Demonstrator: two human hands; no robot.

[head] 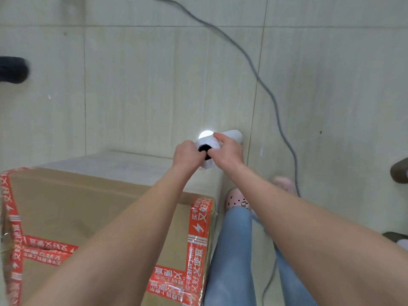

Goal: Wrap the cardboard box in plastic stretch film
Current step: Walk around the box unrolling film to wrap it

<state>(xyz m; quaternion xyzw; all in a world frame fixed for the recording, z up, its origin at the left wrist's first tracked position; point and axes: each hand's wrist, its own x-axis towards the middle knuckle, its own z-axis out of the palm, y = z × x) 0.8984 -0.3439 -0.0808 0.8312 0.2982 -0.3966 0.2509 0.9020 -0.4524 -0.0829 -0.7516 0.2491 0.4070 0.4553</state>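
A large brown cardboard box [72,208] with red printed tape fills the lower left; a sheet of clear film covers its far part and side. Beyond the box's far right corner I hold a white roll of stretch film [231,135] with a dark core opening facing me. My left hand [187,154] grips the near end of the roll from the left. My right hand [227,151] grips the roll from the right, with the thumb at the core opening. Both arms reach forward over the box.
A grey cable [260,80] runs across the pale tiled floor from the top to the lower right. My legs in blue jeans and pink slippers [237,198] stand right of the box. Dark objects sit at the left edge [13,69] and right edge [399,171].
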